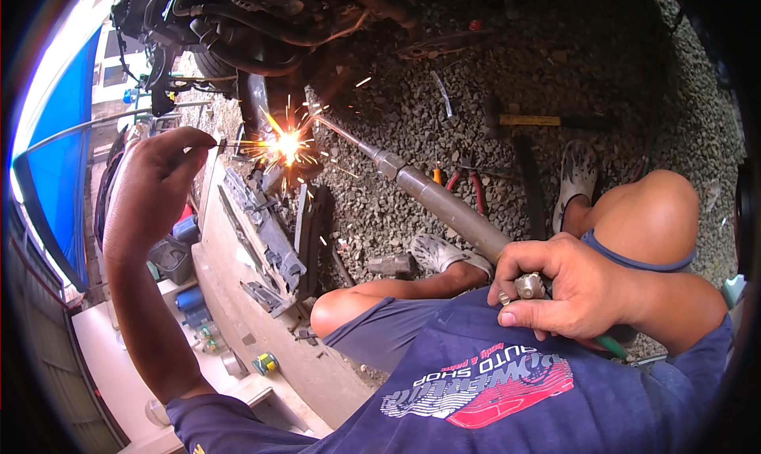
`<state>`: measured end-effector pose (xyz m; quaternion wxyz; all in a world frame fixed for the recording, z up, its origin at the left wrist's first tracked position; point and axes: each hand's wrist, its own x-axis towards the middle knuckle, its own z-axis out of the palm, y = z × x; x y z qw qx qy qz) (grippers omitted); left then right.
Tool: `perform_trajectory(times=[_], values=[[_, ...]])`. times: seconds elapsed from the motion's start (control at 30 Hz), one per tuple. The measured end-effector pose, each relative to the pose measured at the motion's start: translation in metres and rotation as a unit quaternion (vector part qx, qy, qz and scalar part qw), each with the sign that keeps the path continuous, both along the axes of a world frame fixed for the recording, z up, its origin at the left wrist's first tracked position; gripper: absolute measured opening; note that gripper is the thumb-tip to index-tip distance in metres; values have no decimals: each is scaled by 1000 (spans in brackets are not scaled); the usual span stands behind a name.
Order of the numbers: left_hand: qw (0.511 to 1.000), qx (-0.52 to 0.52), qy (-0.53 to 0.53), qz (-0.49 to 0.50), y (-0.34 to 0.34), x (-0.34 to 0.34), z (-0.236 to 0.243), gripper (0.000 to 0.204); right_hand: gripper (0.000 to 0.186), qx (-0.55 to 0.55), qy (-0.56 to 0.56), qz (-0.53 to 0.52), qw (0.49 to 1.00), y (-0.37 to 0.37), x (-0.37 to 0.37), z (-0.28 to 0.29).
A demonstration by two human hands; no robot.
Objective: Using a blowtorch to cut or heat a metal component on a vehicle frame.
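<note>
My right hand (575,283) is wrapped round the rear of a gas welding torch (452,204), next to its valve knobs. The long torch reaches up and left to a thin bent copper-coloured tip (337,127). A bright burst of sparks (287,145) glows just left of that tip and hides the metal being heated. On the far side of it, my left hand (154,172) pinches a thin filler rod (231,145) between thumb and fingers, its other end pointing into the glare. A green hose (610,347) shows below my right wrist.
Dark vehicle parts and hoses (261,30) hang above the sparks. On the gravel lie a hammer (547,122), red-handled pliers (478,192) and a clear strip (442,93). Broken grey plastic pieces (269,236) lie on the concrete edge, and my clog-shod feet rest nearby.
</note>
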<state>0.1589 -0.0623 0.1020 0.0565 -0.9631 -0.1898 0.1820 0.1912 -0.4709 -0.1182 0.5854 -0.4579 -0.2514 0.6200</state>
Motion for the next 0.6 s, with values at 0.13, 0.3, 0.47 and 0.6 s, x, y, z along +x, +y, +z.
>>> perform_trajectory(times=[0.13, 0.3, 0.47, 0.6], values=[[1000, -11, 11, 18, -8, 3, -2, 17, 19, -8, 5, 4, 1000, 1, 1, 3], [1000, 3, -11, 3, -3, -1, 1, 17, 19, -32, -1, 1, 999, 1, 2, 4], [999, -13, 24, 45, -18, 4, -1, 17, 18, -41, 12, 7, 999, 1, 2, 6], [999, -21, -24, -30, -1, -4, -4, 17, 18, -30, 2, 2, 1000, 1, 2, 5]])
